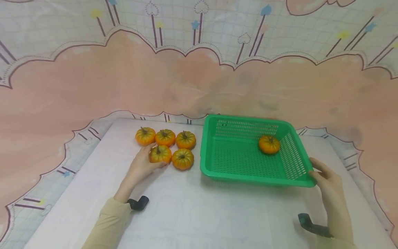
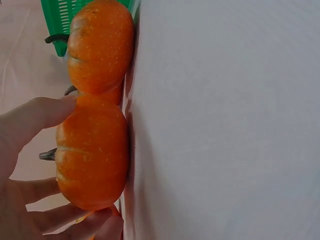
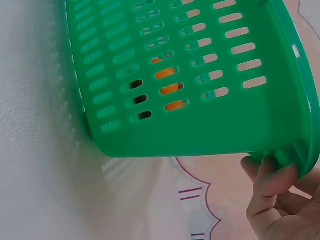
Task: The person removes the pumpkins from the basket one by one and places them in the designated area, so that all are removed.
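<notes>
My left hand (image 1: 143,164) grips a small orange pumpkin (image 1: 160,155) in the front row at the left of the table. In the left wrist view the thumb lies on one side of that pumpkin (image 2: 92,155) and the fingers reach round the other side. Another pumpkin (image 1: 182,159) sits right beside it. On the right, my right hand (image 1: 329,181) pinches the front right corner rim of a green plastic basket (image 1: 248,178). The right wrist view shows the fingers and thumb (image 3: 280,180) at the rim's corner. One pumpkin (image 1: 269,144) lies inside the basket, toward the right.
Behind the gripped pumpkin stands a back row of three more, a left one (image 1: 145,136), a middle one (image 1: 165,137) and a right one (image 1: 186,139). A white cloth covers the table (image 1: 199,214). A patterned curtain (image 1: 186,83) hangs along the back.
</notes>
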`<act>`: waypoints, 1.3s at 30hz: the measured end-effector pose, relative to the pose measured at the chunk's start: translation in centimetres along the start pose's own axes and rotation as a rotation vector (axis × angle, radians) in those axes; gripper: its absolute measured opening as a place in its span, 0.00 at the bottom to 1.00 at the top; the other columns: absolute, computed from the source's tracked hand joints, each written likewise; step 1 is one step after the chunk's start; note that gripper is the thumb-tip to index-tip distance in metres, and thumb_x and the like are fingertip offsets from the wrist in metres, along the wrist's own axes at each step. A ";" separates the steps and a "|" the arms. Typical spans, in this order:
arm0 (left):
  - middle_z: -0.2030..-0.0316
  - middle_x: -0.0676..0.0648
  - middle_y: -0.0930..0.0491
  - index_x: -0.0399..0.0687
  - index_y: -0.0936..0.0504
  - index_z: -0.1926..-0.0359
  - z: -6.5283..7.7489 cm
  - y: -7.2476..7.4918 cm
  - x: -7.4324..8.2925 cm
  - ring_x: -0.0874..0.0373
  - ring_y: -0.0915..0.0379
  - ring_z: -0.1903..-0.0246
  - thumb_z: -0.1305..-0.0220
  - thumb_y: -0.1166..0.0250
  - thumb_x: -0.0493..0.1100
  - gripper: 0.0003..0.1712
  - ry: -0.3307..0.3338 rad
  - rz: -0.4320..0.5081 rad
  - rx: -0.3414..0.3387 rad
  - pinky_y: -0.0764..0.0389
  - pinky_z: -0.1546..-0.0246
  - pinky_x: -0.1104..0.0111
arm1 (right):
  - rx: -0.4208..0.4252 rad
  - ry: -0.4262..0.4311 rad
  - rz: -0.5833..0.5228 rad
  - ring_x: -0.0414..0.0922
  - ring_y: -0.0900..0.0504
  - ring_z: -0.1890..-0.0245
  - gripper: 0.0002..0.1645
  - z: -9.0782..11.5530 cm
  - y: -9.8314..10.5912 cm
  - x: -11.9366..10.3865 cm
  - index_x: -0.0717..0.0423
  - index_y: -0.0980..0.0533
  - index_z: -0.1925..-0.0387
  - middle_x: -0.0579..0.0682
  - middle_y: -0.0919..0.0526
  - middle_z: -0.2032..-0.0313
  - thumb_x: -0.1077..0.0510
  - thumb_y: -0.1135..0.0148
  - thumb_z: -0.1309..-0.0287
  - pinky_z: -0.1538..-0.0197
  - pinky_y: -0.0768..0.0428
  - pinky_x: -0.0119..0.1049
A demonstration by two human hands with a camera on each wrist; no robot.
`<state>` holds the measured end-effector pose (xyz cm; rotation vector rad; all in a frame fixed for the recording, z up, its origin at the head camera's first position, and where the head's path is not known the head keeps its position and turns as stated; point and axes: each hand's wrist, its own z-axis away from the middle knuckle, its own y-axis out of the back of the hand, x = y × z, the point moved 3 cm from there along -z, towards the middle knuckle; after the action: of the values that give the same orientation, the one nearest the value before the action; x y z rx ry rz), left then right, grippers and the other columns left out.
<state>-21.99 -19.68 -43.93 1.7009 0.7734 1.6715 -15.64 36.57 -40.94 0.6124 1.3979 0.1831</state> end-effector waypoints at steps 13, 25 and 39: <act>0.36 0.31 0.35 0.36 0.42 0.30 -0.1 2.1 1.5 0.35 0.33 0.41 0.37 0.37 0.52 0.42 0.009 0.021 0.081 0.28 0.45 0.42 | 0.022 0.028 -0.012 0.23 0.24 0.68 0.31 0.1 0.4 -0.1 0.53 0.38 0.30 0.17 0.30 0.57 0.55 0.48 0.32 0.56 0.36 0.16; 0.40 0.34 0.30 0.39 0.34 0.34 -1.8 3.4 4.0 0.38 0.31 0.44 0.35 0.40 0.47 0.32 -0.086 0.088 0.219 0.27 0.45 0.45 | 0.035 0.025 0.004 0.22 0.24 0.68 0.31 -0.2 0.4 -0.3 0.53 0.38 0.30 0.16 0.30 0.59 0.54 0.49 0.32 0.54 0.36 0.19; 0.40 0.38 0.28 0.44 0.31 0.35 -3.6 2.9 10.1 0.43 0.28 0.45 0.36 0.39 0.47 0.30 -0.192 0.104 0.174 0.25 0.46 0.50 | 0.012 0.008 -0.005 0.22 0.24 0.67 0.31 -0.1 0.0 0.0 0.53 0.39 0.29 0.18 0.30 0.56 0.53 0.49 0.32 0.59 0.37 0.17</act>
<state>-25.34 -13.61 -35.29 2.0194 0.7683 1.5164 -15.74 36.57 -40.98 0.6183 1.4090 0.1736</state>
